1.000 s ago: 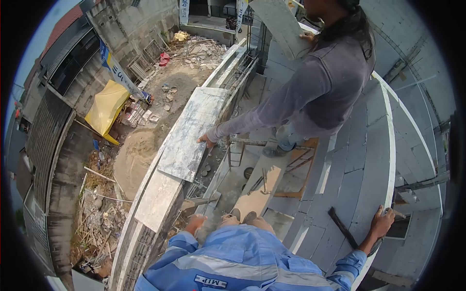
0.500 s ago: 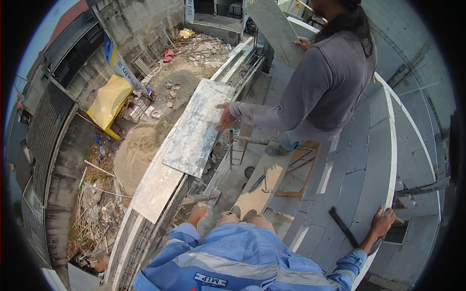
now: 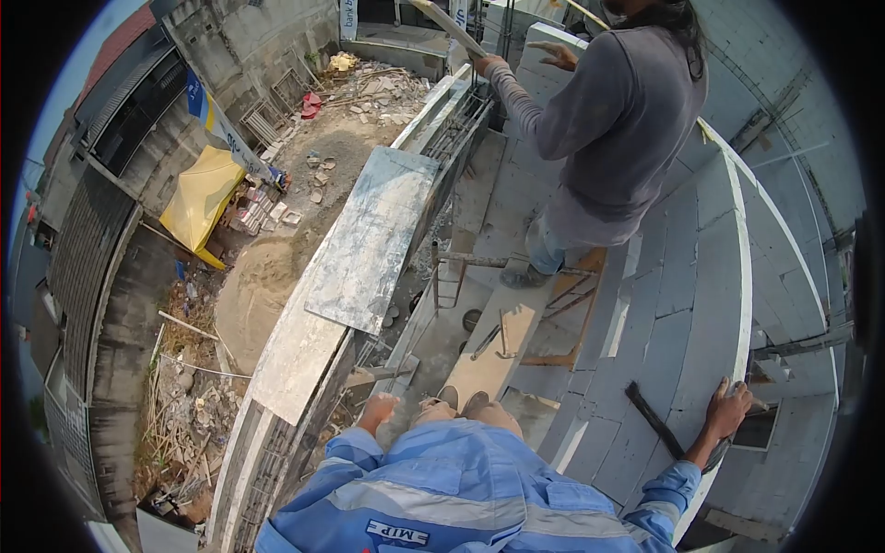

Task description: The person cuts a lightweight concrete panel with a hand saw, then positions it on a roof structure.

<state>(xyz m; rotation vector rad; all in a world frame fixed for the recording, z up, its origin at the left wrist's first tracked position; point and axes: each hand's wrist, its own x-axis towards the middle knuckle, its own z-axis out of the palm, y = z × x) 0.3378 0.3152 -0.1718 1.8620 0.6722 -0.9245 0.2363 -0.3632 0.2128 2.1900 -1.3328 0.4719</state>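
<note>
My left hand hangs low beside the concrete formwork, fingers loosely apart and holding nothing visible. Its fingertips are washed out by sunlight. At the right, my right hand is bent over the white top edge of the grey block wall, fingers wrapped on it. A dark bar leans on the wall's near face beside that forearm. A stained grey panel lies over a paler board along the formwork, beyond my left hand.
A co-worker stands ahead on the scaffold, one hand on a board seen nearly edge-on. Tools lie on the plank before my feet. Left of the formwork, the ground far below holds rubble, a sand pile and a yellow canopy.
The co-worker's hand has left the stained panel, which stays on the formwork. Their body has turned away, and the other board has tipped nearly edge-on, further left. My hands have barely moved.
</note>
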